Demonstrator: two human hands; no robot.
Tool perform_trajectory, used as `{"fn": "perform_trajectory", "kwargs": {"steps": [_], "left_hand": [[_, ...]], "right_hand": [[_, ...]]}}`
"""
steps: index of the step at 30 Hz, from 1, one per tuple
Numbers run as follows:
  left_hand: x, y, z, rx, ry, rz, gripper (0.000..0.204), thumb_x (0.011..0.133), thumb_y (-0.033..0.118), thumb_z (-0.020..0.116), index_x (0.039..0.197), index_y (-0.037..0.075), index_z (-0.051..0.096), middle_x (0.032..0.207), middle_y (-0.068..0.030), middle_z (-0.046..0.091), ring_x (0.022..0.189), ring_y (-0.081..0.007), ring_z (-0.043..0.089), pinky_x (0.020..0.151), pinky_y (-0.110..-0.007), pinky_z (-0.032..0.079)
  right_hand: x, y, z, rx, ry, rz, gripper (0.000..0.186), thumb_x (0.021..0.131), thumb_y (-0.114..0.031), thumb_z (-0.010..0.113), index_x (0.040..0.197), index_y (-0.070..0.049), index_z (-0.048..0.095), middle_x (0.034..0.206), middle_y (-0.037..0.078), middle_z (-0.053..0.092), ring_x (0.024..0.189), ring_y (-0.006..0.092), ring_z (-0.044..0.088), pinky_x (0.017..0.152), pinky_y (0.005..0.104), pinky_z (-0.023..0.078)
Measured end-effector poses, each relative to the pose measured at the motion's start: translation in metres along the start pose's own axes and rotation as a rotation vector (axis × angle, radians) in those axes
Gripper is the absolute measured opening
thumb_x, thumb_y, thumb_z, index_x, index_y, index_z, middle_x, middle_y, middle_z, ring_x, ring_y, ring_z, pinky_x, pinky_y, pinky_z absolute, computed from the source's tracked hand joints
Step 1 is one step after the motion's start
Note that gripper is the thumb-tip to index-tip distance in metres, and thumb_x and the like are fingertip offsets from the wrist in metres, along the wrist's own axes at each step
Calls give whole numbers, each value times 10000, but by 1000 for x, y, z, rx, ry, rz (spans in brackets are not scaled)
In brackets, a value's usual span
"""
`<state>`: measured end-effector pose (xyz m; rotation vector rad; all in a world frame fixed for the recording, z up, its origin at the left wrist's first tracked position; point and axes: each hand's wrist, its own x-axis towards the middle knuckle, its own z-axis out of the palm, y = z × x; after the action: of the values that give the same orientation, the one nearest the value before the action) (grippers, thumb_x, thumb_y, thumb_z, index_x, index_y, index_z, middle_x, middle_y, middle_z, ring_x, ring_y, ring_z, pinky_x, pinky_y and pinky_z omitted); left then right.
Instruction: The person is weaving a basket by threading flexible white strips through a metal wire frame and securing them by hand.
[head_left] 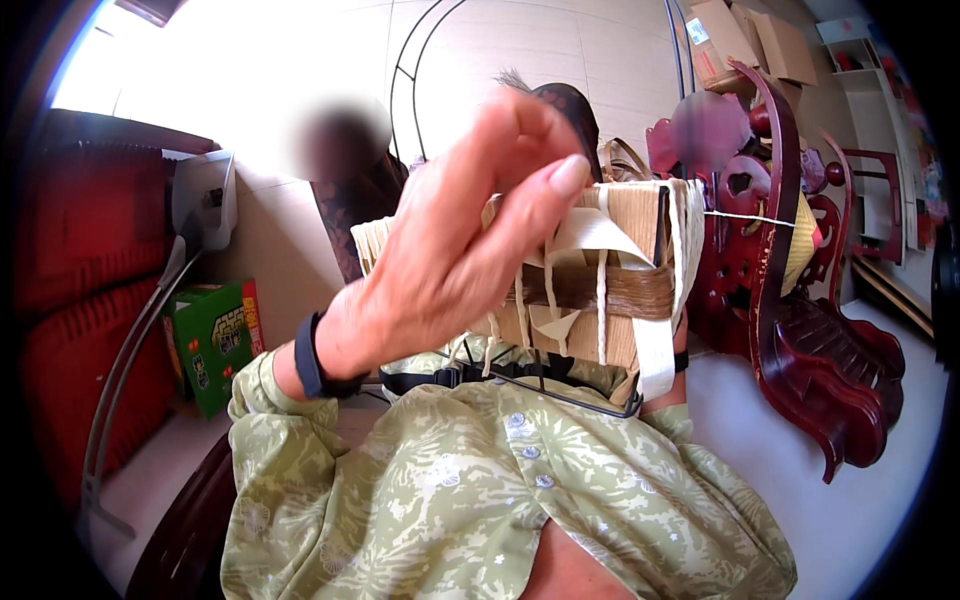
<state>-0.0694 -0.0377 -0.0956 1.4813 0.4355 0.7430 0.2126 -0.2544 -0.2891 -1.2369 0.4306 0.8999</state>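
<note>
Because the wooden block (625, 345) seems propped on a black wire frame (612, 411) before the body, its weight is probably borne there. Cream strips (600, 236) across its face apparently hold down the brown strand bundle (640, 292). The left hand (450, 225), half curled, covers the block's left part; whether it pinches anything is unclear. The right hand, presumably behind the block's right end, is hidden, its grip unknown.

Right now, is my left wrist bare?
No, a dark band is wrapped around it, just below your left hand.
</note>
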Motion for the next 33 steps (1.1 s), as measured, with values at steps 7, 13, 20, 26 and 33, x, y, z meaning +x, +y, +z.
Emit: {"fn": "perform_trajectory", "kwargs": {"steps": [7,13,20,26,33], "left_hand": [[12,-6,-3,41,-110,-104,152,1015,70,569,1086,-36,651,1023,-29,643,960,-83,584,872,-221,471],[8,-18,2,-210,-44,-48,147,994,8,576,1109,-31,660,1044,-47,674,990,-97,617,896,-237,497],[10,-13,5,-156,7,-41,137,980,0,598,1100,-27,660,1047,-59,699,960,-91,641,862,-231,518],[12,-22,7,-245,12,-20,131,968,-5,615,1094,-17,650,1036,-52,706,947,-78,648,848,-227,525],[12,-14,4,-241,-21,-158,152,967,76,651,1096,1,628,1027,-54,697,968,-94,646,859,-237,514]], "right_hand": [[0,-2,-12,57,131,-29,195,1088,-333,373,939,-210,348,687,-56,332,529,81,305,468,250,267],[-18,-12,-1,-15,2,-101,338,1067,-315,430,761,-182,377,586,-48,299,461,81,278,428,266,233],[-27,-18,3,-95,-40,-132,197,1036,-264,467,890,-136,435,670,-36,390,521,83,362,473,259,305],[-33,-16,4,-164,-63,-151,124,1009,-221,499,1001,-97,485,742,-27,467,572,85,433,512,253,367],[-35,-14,23,-292,-121,-189,192,978,-170,537,1129,-52,544,826,-15,558,632,87,517,557,247,439]]}}
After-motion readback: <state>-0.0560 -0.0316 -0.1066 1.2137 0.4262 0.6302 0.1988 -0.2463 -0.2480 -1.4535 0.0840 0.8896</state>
